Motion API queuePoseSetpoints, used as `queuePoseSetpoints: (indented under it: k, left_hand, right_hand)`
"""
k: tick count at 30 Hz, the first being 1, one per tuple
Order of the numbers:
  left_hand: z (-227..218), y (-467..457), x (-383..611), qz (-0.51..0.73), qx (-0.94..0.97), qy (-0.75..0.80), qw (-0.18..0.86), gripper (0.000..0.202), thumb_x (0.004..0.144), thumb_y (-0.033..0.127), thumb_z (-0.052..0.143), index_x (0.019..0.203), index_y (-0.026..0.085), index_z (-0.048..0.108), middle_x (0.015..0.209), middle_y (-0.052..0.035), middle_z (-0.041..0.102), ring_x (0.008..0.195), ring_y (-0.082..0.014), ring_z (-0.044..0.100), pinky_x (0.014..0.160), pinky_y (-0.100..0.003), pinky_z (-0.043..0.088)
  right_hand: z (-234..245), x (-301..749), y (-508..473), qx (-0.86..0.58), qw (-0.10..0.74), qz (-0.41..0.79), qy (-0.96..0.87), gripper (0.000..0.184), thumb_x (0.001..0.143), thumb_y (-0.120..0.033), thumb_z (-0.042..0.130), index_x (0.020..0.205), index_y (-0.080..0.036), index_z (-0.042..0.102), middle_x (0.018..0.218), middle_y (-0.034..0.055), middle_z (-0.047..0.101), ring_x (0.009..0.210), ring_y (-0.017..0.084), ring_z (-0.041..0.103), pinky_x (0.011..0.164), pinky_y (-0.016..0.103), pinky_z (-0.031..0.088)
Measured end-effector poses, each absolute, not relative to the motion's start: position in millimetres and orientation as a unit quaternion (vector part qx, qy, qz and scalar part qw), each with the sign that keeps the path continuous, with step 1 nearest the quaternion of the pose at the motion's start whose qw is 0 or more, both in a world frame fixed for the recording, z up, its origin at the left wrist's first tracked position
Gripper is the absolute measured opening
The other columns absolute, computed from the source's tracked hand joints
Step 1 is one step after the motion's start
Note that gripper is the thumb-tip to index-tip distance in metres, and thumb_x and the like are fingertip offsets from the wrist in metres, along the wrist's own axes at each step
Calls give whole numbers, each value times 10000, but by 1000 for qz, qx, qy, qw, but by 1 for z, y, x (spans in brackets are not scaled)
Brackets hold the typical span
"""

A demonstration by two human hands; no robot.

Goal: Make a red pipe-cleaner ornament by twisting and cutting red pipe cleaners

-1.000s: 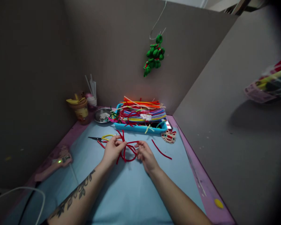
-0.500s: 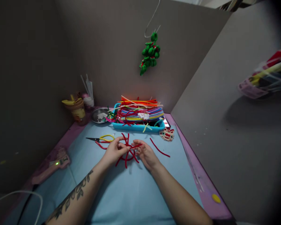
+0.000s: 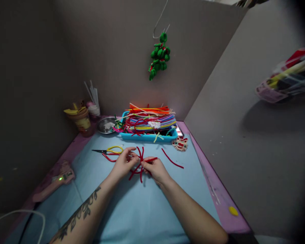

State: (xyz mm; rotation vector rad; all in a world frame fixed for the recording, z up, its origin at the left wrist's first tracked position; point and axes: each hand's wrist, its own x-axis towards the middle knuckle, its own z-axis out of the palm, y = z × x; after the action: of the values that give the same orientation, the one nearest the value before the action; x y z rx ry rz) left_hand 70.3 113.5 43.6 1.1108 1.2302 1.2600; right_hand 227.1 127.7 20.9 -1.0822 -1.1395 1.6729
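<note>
Several red pipe cleaners (image 3: 141,154) are joined at a middle, with arms sticking out up and down and a curved piece below. My right hand (image 3: 156,170) is closed in a pinch on them near that middle, from the right. From the left, my left hand (image 3: 125,164) has thumb and fingertips close together at the same bundle; its exact contact is hard to see. One loose red pipe cleaner (image 3: 172,160) lies to the right on the blue cloth. Scissors (image 3: 109,151) with one yellow and one red handle rest just left of my left hand.
Behind stands a blue basket (image 3: 147,137) heaped with coloured pipe cleaners. A metal bowl (image 3: 101,128), a brown cup (image 3: 81,118) and a pink glue gun (image 3: 56,184) are on the left. A beige-and-red piece (image 3: 180,144) lies right. A green ornament (image 3: 159,56) hangs above.
My right hand has gone from loosely spread fingers to a pinch on the pipe cleaners. The red bundle has turned and shifted slightly right; my left hand has barely moved.
</note>
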Motion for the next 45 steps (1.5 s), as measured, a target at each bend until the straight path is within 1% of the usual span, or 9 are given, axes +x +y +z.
queuePoseSetpoints:
  k: [5,10,16,20,24,29,32,36,45]
  left_hand:
    - [45,115,61,543,477,534,439,226,732,388,677,799,173,670,645,3,588,579,-132,514,545,-238,386]
    - [38,115,62,541,481,559,404,219,752,379,649,667,178,634,598,4,581,576,-139,507,560,-244,381]
    - [37,115,70,539,452,553,447,252,720,407,666,794,166,653,764,-43,659,688,-168,591,600,-251,418]
    - [37,114,71,462,458,512,560,561,605,389,765,1086,168,577,907,-65,678,692,-167,621,596,-256,442]
    - [33,113,70,353,532,515,572,354,670,423,707,850,132,617,575,19,577,501,-109,485,503,-224,349]
    - [36,118,56,347,576,561,484,316,717,448,649,644,142,618,504,35,510,488,-103,434,489,-225,298]
    - [39,120,53,379,541,555,506,328,681,441,699,796,137,652,583,12,594,533,-121,509,507,-227,344]
    - [37,118,64,440,468,527,556,683,551,401,816,1134,144,569,871,-70,709,683,-160,626,594,-251,445]
    - [26,112,85,364,496,513,599,417,627,488,757,786,110,676,634,-42,678,540,-127,565,524,-235,385]
  right_hand:
    - [22,229,125,-453,346,656,-496,260,611,-370,761,649,-141,643,423,-44,524,373,78,424,390,205,287]
    - [23,229,132,-455,439,662,-403,306,586,-401,777,610,-150,602,427,-48,505,385,66,410,393,199,288]
    - [20,232,140,-447,503,652,-351,332,569,-416,799,606,-151,603,444,-41,508,410,75,429,401,202,310]
    - [21,236,142,-469,517,631,-338,355,544,-435,806,630,-144,621,458,-31,536,436,90,466,409,200,328]
    - [24,240,143,-479,509,617,-361,343,551,-433,793,608,-143,619,446,-35,528,424,85,452,406,200,317]
    - [26,247,144,-483,430,623,-440,304,553,-387,805,588,-140,632,425,-32,526,401,79,425,398,204,290]
    - [23,244,146,-457,467,655,-380,338,517,-398,836,595,-157,613,457,-31,550,429,88,457,424,210,329]
    - [16,235,148,-408,550,693,-226,406,464,-400,875,655,-184,590,601,-23,615,575,126,562,535,242,438]
    - [6,221,145,-416,598,654,-205,385,439,-372,882,581,-171,585,494,-50,540,469,86,446,479,230,358]
